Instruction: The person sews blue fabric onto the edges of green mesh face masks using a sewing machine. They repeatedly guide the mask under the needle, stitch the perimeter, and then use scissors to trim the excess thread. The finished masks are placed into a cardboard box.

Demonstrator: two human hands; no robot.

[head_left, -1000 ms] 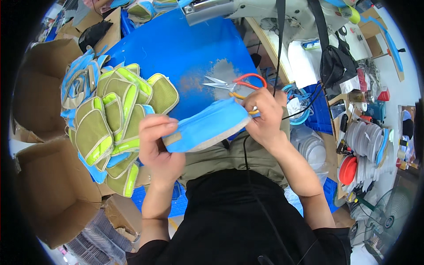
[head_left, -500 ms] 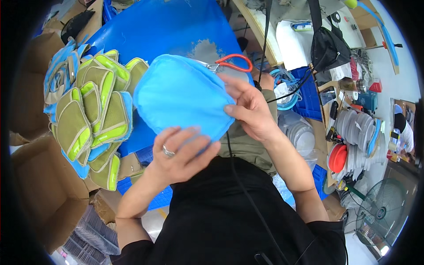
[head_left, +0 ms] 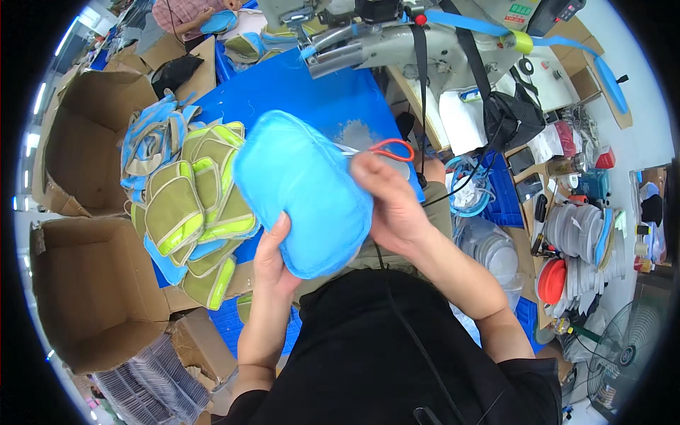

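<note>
Snugly, left fingers (head_left: 273, 239) clasp a blue pad (head_left: 304, 188), right fingers (head_left: 386, 183) outstretched at its edge, bare tabletop (head_left: 347, 95) beyond.

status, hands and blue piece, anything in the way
Left hand gripping blue padded fabric piece. Right hand at its right edge, grip unclear. Red-handled scissors beyond, partly hidden.

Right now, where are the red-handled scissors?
In the head view, above and slightly right of centre, the red-handled scissors lie on the blue table just beyond the right hand, blades partly hidden behind the blue fabric piece.
</note>
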